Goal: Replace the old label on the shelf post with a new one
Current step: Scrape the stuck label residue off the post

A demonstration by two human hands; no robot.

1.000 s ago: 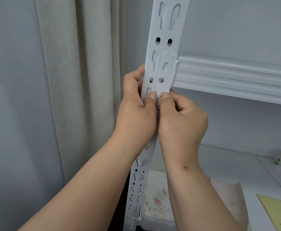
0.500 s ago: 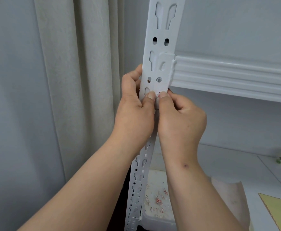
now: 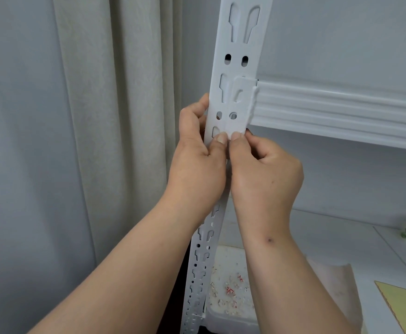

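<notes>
A white perforated shelf post (image 3: 240, 51) runs from top to bottom through the middle of the view. My left hand (image 3: 194, 169) grips it from the left, fingers behind its edge and thumb flat on its front. My right hand (image 3: 267, 179) grips it from the right with curled fingers, its thumb pressed on the front beside the left thumb. The two thumb tips touch just under a pair of round holes. No label shows; the patch of post beneath the thumbs is hidden.
A white ribbed shelf beam (image 3: 341, 112) hooks into the post and runs off to the right. Below it, a white tray (image 3: 231, 297) holds small paper scraps, some of them red. A yellow sheet (image 3: 404, 307) lies at the lower right. A pale curtain (image 3: 115, 116) hangs on the left.
Both hands keep their grip on the post with thumbs together. A small red speck seen between the thumb tips earlier no longer shows.
</notes>
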